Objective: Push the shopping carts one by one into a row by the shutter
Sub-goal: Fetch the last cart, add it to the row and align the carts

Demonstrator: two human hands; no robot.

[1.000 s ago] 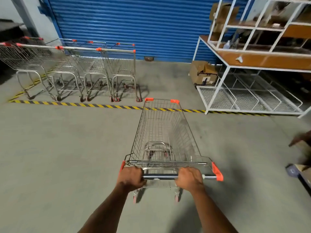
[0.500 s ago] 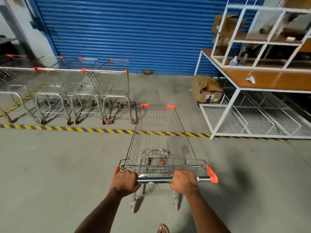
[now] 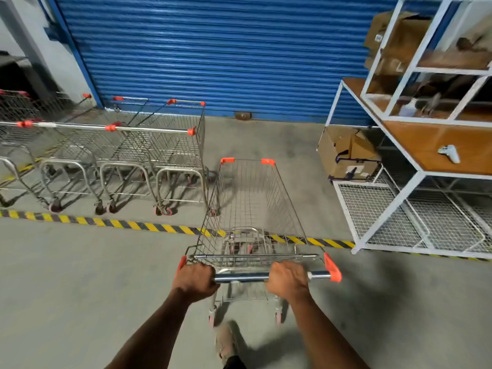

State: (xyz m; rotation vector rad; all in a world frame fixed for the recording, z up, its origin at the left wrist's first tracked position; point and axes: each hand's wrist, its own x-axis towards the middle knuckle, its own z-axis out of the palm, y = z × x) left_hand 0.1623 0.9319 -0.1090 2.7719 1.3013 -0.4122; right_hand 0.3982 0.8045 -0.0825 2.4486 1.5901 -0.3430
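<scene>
The cart (image 3: 253,209) is held by its chrome handle bar (image 3: 241,276), with the left hand (image 3: 195,282) wrapped shut near the bar's left end and the right hand (image 3: 288,280) clenched around it right of centre (fingers curled fully round, no gap visible). Its basket front is past the yellow-black floor tape (image 3: 138,226) and sits just beside the rightmost parked cart (image 3: 177,155), whose row is lined up in front of the blue shutter (image 3: 213,54). The step in hand is judged to be the final run-in. It would be done best with an even push from both hands, the nose kept parallel to the neighbouring basket so wire sides are not snagged, and the right side kept clear of the cardboard box (image 3: 346,155) and white rack (image 3: 399,198). Speed should be bled off before the shutter is reached. Against the frame half a second back, the cart has been carried forward: the tape was then ahead of the basket's middle, now it is crossed near the handle end, and a foot (image 3: 226,342) is further into view.
</scene>
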